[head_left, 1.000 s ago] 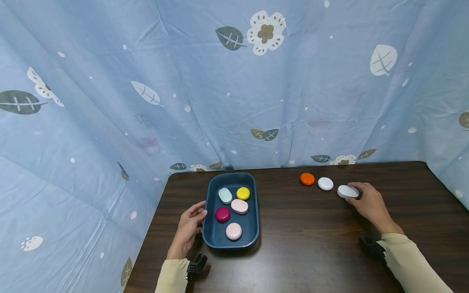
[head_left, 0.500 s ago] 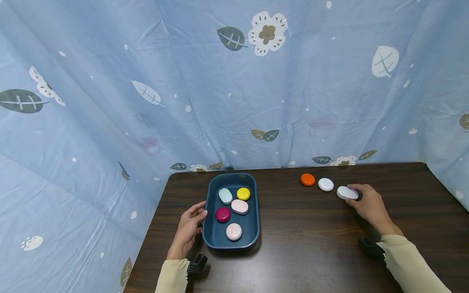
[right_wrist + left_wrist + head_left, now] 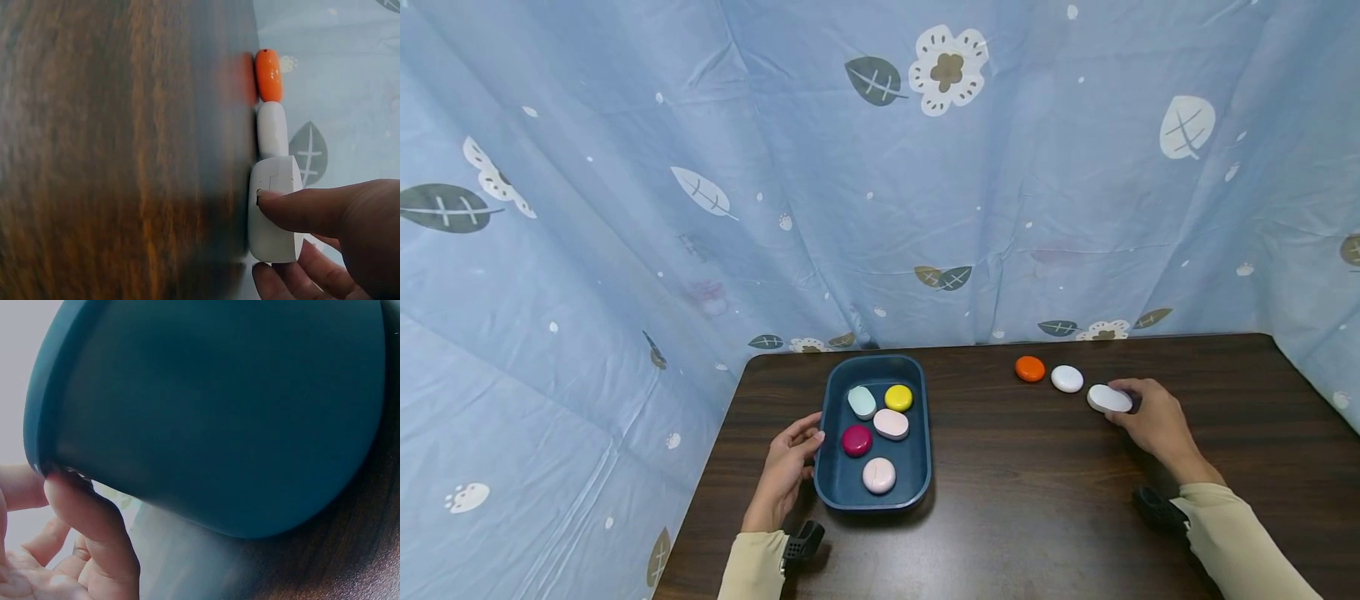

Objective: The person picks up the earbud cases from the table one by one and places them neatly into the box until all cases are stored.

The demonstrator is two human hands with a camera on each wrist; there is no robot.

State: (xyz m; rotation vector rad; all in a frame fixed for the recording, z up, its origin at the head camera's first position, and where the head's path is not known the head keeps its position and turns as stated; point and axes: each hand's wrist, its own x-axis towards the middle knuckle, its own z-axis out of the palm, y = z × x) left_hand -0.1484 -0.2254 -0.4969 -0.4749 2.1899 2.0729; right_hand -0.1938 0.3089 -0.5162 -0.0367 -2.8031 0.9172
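Observation:
On the left of the table, my left hand (image 3: 786, 471) grips the left rim of a dark blue tray (image 3: 910, 496), with the thumb at the rim in the left wrist view. In the tray lie a pale mint piece (image 3: 862, 402), a yellow round one (image 3: 898, 397), a pale pink oval (image 3: 891, 424), a magenta round (image 3: 856, 440) and a pale pink round (image 3: 878, 475). At the right, my right hand (image 3: 1157, 421) pinches a white oval block (image 3: 274, 219) between thumb and fingers, low at the tabletop. Thin seam lines mark its side.
Left of the white block, a white round piece (image 3: 1067, 378) and an orange round piece (image 3: 1029, 368) lie in a slanting row on the dark wooden table (image 3: 1037, 517). A blue patterned curtain (image 3: 880, 183) hangs behind the table and along its left side.
My right hand and the white oval block have shifted very slightly left. The left hand and the tray have stayed in place.

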